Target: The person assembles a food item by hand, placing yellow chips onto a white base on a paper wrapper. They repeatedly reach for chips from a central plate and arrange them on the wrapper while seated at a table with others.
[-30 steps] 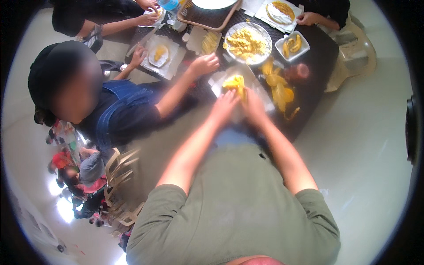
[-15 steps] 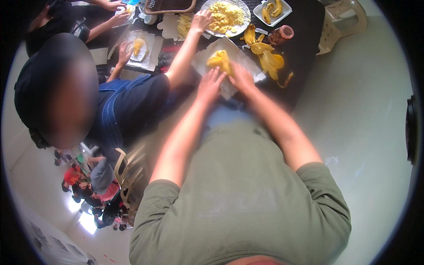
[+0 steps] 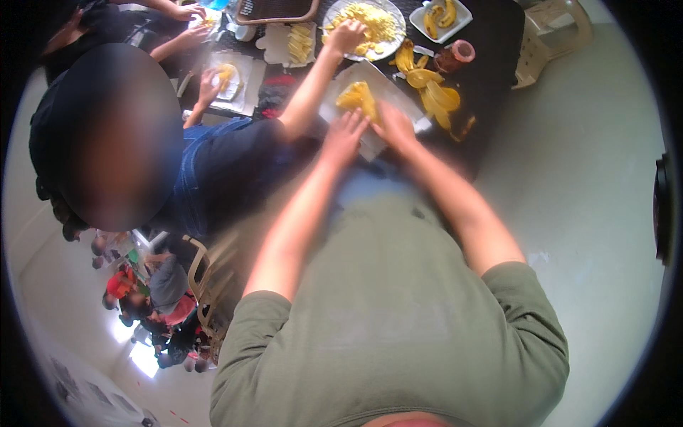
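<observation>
A yellow, folded-looking piece rests over a white sheet on the dark table; its exact kind is hard to make out. My left hand reaches up to its lower edge, fingers stretched out and touching it. On the other side, my right hand closes on its right edge, with some fingertips hidden. Just beyond the sheet stands a large plate heaped with pale yellow pieces. A co-worker's hand is over that plate. Yellow banana peels lie to the right of my hands.
A reddish jar stands by the peels, and a white square dish holds bananas behind it. Yellow strips lie on white paper, near a brown basket. The co-worker's arm crosses close on my left. A plastic chair stands right.
The co-worker's hand has shifted right, further over the large plate, uncovering the yellow strips. The co-worker's head has also moved right. My hands remain at the yellow piece, almost unmoved.
</observation>
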A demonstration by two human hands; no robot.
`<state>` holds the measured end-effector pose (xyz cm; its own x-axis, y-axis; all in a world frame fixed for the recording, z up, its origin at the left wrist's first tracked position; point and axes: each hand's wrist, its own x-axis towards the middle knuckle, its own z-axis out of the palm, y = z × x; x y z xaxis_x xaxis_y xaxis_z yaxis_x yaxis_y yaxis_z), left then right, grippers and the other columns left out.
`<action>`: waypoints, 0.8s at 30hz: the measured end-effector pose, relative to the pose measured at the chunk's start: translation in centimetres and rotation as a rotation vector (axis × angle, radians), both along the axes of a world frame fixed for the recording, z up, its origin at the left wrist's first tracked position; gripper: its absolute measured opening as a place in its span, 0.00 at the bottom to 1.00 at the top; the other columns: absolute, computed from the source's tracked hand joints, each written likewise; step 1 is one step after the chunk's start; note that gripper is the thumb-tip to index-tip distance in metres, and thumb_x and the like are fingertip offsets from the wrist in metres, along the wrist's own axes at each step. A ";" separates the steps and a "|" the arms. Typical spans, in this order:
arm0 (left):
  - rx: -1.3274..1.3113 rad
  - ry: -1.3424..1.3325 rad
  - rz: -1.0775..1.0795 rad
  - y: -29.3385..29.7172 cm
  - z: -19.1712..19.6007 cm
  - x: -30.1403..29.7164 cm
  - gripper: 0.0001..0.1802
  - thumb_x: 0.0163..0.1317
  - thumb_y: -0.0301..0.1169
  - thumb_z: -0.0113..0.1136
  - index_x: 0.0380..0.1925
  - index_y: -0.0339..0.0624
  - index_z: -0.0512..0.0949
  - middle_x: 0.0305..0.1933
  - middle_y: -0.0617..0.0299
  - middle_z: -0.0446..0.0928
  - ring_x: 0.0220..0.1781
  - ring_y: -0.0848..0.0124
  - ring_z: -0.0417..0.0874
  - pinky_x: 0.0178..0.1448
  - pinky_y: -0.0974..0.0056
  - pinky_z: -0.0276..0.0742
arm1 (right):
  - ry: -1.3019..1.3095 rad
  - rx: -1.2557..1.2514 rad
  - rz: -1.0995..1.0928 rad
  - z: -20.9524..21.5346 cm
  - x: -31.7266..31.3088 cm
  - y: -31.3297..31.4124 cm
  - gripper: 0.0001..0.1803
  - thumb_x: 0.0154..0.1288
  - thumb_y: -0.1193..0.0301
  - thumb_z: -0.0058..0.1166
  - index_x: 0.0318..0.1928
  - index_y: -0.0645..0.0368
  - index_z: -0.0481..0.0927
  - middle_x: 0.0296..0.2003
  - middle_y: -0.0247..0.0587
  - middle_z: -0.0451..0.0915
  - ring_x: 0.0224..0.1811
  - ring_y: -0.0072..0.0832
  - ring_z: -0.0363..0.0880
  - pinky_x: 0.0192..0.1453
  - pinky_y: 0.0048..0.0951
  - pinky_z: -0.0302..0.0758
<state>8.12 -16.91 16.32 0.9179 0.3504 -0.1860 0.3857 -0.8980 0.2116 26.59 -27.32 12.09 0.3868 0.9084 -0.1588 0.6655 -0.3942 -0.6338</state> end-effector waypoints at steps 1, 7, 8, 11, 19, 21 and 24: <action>0.004 0.011 -0.008 -0.4 -0.2 0.1 0.43 0.64 0.28 0.65 0.82 0.52 0.67 0.88 0.54 0.62 0.86 0.52 0.66 0.83 0.44 0.66 | -0.006 0.017 -0.003 -0.2 -0.2 -0.1 0.36 0.67 0.59 0.72 0.71 0.53 0.72 0.57 0.49 0.86 0.62 0.49 0.85 0.62 0.51 0.82; 0.079 0.052 -0.049 -0.2 -0.8 -0.5 0.44 0.64 0.31 0.64 0.82 0.51 0.66 0.90 0.57 0.60 0.88 0.56 0.65 0.84 0.41 0.64 | 0.075 -0.030 -0.051 0.1 -0.2 0.5 0.32 0.72 0.55 0.67 0.69 0.54 0.74 0.56 0.52 0.87 0.62 0.51 0.86 0.63 0.53 0.82; 0.096 0.037 -0.050 0.1 -1.0 -0.8 0.43 0.64 0.31 0.64 0.82 0.50 0.67 0.90 0.58 0.60 0.87 0.56 0.65 0.84 0.41 0.64 | 0.071 -0.024 -0.052 0.4 -0.1 1.1 0.31 0.72 0.55 0.67 0.68 0.53 0.75 0.56 0.52 0.87 0.61 0.51 0.86 0.63 0.52 0.82; 0.087 0.071 -0.029 0.1 -1.2 -1.7 0.44 0.65 0.31 0.65 0.83 0.51 0.66 0.89 0.59 0.60 0.87 0.57 0.65 0.84 0.41 0.65 | 0.093 -0.010 -0.101 1.8 0.3 1.3 0.27 0.72 0.56 0.66 0.64 0.54 0.77 0.55 0.50 0.87 0.60 0.50 0.86 0.62 0.52 0.82; 0.041 0.078 -0.033 -0.2 -0.3 -0.7 0.45 0.65 0.32 0.66 0.84 0.49 0.63 0.89 0.57 0.60 0.88 0.55 0.64 0.83 0.41 0.66 | 0.082 -0.149 0.014 2.2 1.6 0.8 0.19 0.73 0.59 0.64 0.57 0.54 0.80 0.51 0.50 0.88 0.54 0.52 0.88 0.57 0.54 0.83; 0.052 0.066 -0.037 -0.1 -0.5 -0.9 0.45 0.65 0.33 0.66 0.84 0.50 0.63 0.89 0.56 0.60 0.87 0.55 0.64 0.83 0.41 0.66 | 0.089 -0.129 0.010 2.1 0.8 0.8 0.18 0.74 0.60 0.63 0.56 0.55 0.80 0.50 0.50 0.88 0.52 0.53 0.88 0.57 0.55 0.83; 0.073 0.057 -0.009 -0.2 -0.7 -1.2 0.46 0.64 0.33 0.66 0.84 0.52 0.63 0.89 0.55 0.60 0.87 0.54 0.65 0.83 0.41 0.67 | 0.099 -0.093 -0.024 1.8 0.2 0.6 0.17 0.75 0.60 0.61 0.56 0.55 0.79 0.50 0.51 0.88 0.53 0.53 0.88 0.57 0.55 0.83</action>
